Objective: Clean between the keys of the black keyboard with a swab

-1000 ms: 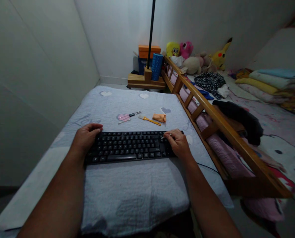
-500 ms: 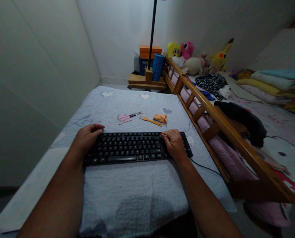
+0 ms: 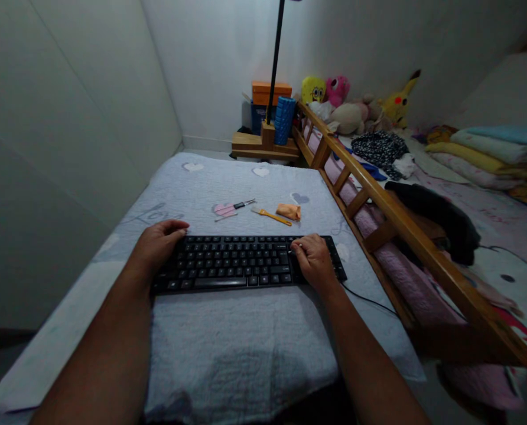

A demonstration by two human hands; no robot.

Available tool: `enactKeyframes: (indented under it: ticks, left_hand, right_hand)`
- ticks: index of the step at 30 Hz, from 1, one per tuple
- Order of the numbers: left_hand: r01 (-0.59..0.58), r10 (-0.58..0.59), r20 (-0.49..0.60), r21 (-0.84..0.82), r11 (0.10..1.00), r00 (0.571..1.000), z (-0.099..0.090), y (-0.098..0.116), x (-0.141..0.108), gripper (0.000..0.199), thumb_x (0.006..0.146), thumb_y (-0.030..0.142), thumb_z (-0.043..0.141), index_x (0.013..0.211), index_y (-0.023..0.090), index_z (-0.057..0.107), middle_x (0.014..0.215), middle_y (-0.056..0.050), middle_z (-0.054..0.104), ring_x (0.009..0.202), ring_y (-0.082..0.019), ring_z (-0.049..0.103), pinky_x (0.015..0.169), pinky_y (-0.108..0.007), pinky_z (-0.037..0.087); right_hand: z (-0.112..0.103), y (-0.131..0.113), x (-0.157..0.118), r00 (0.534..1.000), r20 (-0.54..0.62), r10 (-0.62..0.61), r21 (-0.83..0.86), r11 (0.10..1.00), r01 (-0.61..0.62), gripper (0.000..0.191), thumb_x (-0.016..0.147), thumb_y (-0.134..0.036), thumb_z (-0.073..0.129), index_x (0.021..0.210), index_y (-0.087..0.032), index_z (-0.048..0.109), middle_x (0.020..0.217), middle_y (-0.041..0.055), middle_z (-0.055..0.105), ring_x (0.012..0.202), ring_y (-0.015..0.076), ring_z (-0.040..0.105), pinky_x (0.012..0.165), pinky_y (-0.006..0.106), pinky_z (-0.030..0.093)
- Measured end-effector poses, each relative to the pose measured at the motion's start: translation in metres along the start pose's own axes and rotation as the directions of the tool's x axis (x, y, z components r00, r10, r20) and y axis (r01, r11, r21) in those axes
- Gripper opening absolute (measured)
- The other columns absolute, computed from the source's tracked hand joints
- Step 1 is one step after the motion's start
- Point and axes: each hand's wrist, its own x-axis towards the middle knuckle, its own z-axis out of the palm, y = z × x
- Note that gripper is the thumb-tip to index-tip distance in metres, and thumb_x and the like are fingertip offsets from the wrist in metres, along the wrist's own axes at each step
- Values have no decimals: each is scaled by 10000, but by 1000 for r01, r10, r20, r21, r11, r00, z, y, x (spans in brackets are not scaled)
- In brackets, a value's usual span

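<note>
A black keyboard (image 3: 232, 262) lies flat on the cloth-covered table in front of me. My left hand (image 3: 159, 245) grips its left end, thumb and fingers around the corner. Over the keyboard's right part, my right hand (image 3: 311, 255) is closed in a pinch on a thin pale stick (image 3: 292, 252) that looks like a cotton swab; most of it is hidden by the fingers. Behind the keyboard lie a tool with a black middle and metal ends (image 3: 239, 206), another thin white swab (image 3: 225, 218), a yellow-handled brush (image 3: 272, 216) and a crumpled orange packet (image 3: 289, 212).
The keyboard's cable (image 3: 370, 300) runs off to the right. A wooden bed rail (image 3: 374, 192) borders the table's right side, with bedding and plush toys (image 3: 347, 115) beyond. At the back stand a black pole (image 3: 276, 59), a blue roller (image 3: 284, 121) and an orange box (image 3: 270, 92).
The whole view has shifted slightly. My right hand has moved a little over the keyboard's right keys, still pinching the stick. My left hand stays at the left end.
</note>
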Motion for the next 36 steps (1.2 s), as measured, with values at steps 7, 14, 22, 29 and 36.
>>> enactKeyframes:
  ticks: [7,14,22,29,36]
  left_hand:
    - [36,-36,8,-68,997,999,3,-7,2,403,634,399,674,972,187,731,918,-44,737,881,-254,656,823,-337,501]
    - [35,-35,6,-81,996,999,3,-6,1,404,635,382,680,978,172,725,930,-50,730,846,-226,637,826,-333,480]
    - [41,-41,8,-97,994,999,4,-9,3,408,625,399,680,969,184,722,924,-48,728,858,-235,638,841,-346,472]
    - [57,-57,3,-114,992,998,5,-4,0,413,593,407,672,945,193,712,910,-46,717,878,-247,624,824,-341,463]
    - [51,-54,-18,-101,994,998,5,-5,0,399,588,404,670,928,200,715,887,-38,716,877,-245,616,789,-327,459]
  right_hand:
    - [4,4,1,1000,-22,19,18,1000,-18,200,976,-234,542,880,-222,717,898,55,750,909,243,597,864,409,408]
    - [5,6,3,999,-28,23,33,999,-22,190,968,-226,556,903,-216,734,924,60,760,926,250,595,873,413,411]
    - [-2,1,-1,1000,-2,20,42,999,-20,187,957,-212,553,845,-216,703,861,54,740,887,237,603,848,404,391]
    - [-9,-3,-4,999,41,30,79,996,-33,204,958,-214,544,803,-212,677,819,46,717,872,229,600,838,395,388]
    - [-12,0,-5,997,59,41,126,991,-49,214,949,-214,539,776,-216,666,802,43,708,870,226,598,840,392,398]
